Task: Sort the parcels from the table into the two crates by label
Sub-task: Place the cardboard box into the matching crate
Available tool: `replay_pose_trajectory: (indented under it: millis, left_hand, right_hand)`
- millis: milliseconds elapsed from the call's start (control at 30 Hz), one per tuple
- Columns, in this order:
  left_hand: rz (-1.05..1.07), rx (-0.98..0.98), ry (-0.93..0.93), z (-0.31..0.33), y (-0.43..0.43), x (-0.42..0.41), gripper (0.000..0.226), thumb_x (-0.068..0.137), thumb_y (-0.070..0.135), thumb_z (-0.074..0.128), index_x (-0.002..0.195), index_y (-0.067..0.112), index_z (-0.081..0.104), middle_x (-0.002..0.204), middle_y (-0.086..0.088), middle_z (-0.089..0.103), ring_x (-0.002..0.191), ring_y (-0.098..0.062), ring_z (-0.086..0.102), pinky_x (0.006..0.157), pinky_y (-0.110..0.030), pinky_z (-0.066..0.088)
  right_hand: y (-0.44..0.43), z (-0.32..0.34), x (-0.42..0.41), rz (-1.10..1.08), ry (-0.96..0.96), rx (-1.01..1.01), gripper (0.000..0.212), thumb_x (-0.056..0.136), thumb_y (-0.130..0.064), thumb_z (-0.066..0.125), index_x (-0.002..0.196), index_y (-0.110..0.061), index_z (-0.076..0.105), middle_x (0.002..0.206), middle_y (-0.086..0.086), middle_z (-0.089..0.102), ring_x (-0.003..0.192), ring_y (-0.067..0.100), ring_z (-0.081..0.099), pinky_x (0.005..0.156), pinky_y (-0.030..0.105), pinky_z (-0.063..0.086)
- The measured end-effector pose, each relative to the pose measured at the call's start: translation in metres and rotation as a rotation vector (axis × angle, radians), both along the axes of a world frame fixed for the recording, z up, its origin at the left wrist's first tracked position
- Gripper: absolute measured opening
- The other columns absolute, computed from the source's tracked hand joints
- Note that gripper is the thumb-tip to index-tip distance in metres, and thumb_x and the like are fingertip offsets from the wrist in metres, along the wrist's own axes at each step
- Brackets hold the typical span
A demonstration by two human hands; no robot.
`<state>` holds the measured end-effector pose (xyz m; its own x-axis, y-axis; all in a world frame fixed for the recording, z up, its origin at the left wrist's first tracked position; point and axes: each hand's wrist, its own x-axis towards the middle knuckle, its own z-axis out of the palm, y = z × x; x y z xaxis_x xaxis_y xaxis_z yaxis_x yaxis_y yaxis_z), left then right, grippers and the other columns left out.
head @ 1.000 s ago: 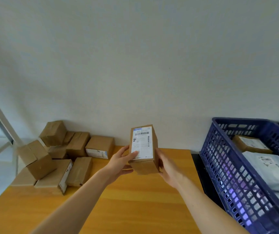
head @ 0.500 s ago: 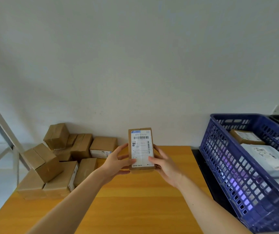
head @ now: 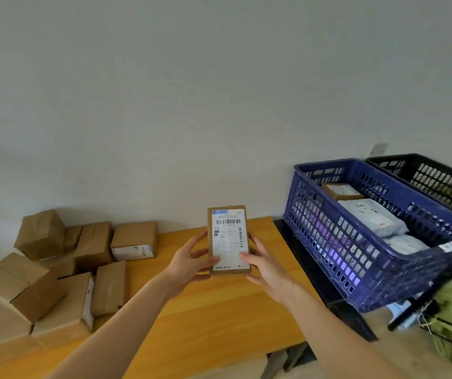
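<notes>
Turned since a second ago, the cardboard parcel (head: 229,239) now faces us flat-on, its white label (head: 229,236) reading "830- C15 12" over a barcode, the finer print blurred. We hold it upright above the smooth wooden table (head: 192,324), left hand (head: 189,258) and right hand (head: 264,266) each curled round a long edge, thumbs on the label, fingers largely hidden behind. To its right stand a perforated blue crate (head: 356,269) holding soft grey mailers (head: 372,217) and a black crate (head: 437,181) cut off by the frame.
</notes>
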<state>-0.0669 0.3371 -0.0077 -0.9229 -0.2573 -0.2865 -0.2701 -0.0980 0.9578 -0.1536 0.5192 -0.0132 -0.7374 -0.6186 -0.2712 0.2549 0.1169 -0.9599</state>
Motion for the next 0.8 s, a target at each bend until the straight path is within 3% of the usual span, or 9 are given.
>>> replay_pose_trajectory:
  millis: [133, 433, 567, 733, 800]
  left_hand:
    - [-0.128, 0.005, -0.001, 0.0, 0.027, -0.022, 0.074, 0.083, 0.012, 0.073, 0.14, 0.04, 0.035, 0.122, -0.004, 0.064, 0.094, -0.023, 0.071, 0.085, -0.043, 0.057]
    - [-0.348, 0.04, 0.034, 0.005, 0.125, -0.07, 0.072, 0.084, 0.014, 0.072, 0.135, 0.048, 0.035, 0.127, 0.0, 0.061, 0.101, -0.022, 0.068, 0.075, -0.034, 0.056]
    - [-0.433, 0.014, 0.056, 0.012, 0.181, -0.088, 0.068, 0.086, 0.015, 0.07, 0.134, 0.048, 0.035, 0.126, 0.0, 0.06, 0.104, -0.021, 0.066, 0.075, -0.033, 0.056]
    - [-0.477, 0.028, 0.06, 0.02, 0.259, -0.108, 0.061, 0.089, 0.009, 0.066, 0.131, 0.044, 0.04, 0.12, -0.001, 0.063, 0.104, -0.022, 0.065, 0.069, -0.031, 0.057]
    - [-0.483, 0.046, 0.056, 0.021, 0.292, -0.116, 0.058, 0.089, 0.009, 0.066, 0.13, 0.044, 0.043, 0.12, -0.002, 0.063, 0.103, -0.023, 0.066, 0.073, -0.034, 0.058]
  right_hand:
    - [0.035, 0.002, 0.0, -0.125, -0.028, -0.001, 0.063, 0.091, -0.016, 0.061, 0.138, -0.048, 0.036, 0.129, -0.018, 0.058, 0.117, 0.012, 0.053, 0.103, 0.056, 0.038]
    - [0.135, 0.009, -0.002, -0.38, -0.028, -0.029, 0.066, 0.088, -0.01, 0.064, 0.129, -0.053, 0.035, 0.124, -0.017, 0.061, 0.117, 0.014, 0.055, 0.106, 0.051, 0.035]
    - [0.186, 0.008, -0.008, -0.51, -0.028, -0.106, 0.067, 0.087, -0.005, 0.064, 0.133, -0.047, 0.039, 0.124, -0.011, 0.062, 0.117, 0.019, 0.056, 0.109, 0.055, 0.035]
    - [0.26, 0.009, -0.016, -0.62, -0.012, -0.162, 0.066, 0.085, 0.001, 0.065, 0.131, -0.042, 0.043, 0.121, -0.006, 0.064, 0.109, 0.02, 0.062, 0.093, 0.044, 0.053]
    - [0.293, 0.008, -0.024, -0.64, -0.013, -0.171, 0.068, 0.082, -0.001, 0.069, 0.13, -0.042, 0.045, 0.119, -0.007, 0.066, 0.109, 0.022, 0.063, 0.092, 0.046, 0.053]
